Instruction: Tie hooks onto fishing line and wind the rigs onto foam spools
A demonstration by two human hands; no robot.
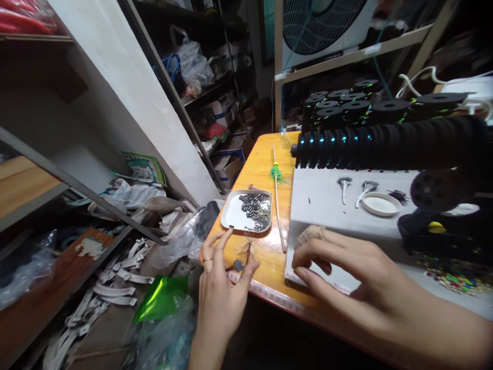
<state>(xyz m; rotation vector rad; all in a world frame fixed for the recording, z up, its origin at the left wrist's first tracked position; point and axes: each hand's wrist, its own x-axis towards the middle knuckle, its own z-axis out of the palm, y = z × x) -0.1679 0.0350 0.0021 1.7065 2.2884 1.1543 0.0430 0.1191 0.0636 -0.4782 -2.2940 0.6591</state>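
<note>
My left hand [223,282] reaches over the front corner of the orange table [250,167], its thumb and fingers apart and nothing between them. Its fingertips are at the near edge of a white tray [230,210] holding dark small pieces [254,204]. Thin strands with a dark tuft [238,265] lie between its thumb and fingers. My right hand [346,272] is curled at the left edge of the white board, thumb and index finger close together beside a brown fibrous ball [309,235]. Whatever may be in that pinch is too small to make out.
A stick with green tinsel [276,173] lies right of the tray. Behind the board is a black ribbed roller [370,143], with black spools [329,111] beyond. A round white lid [381,204], silvery tufts [344,182] and coloured beads [458,277] are on the board.
</note>
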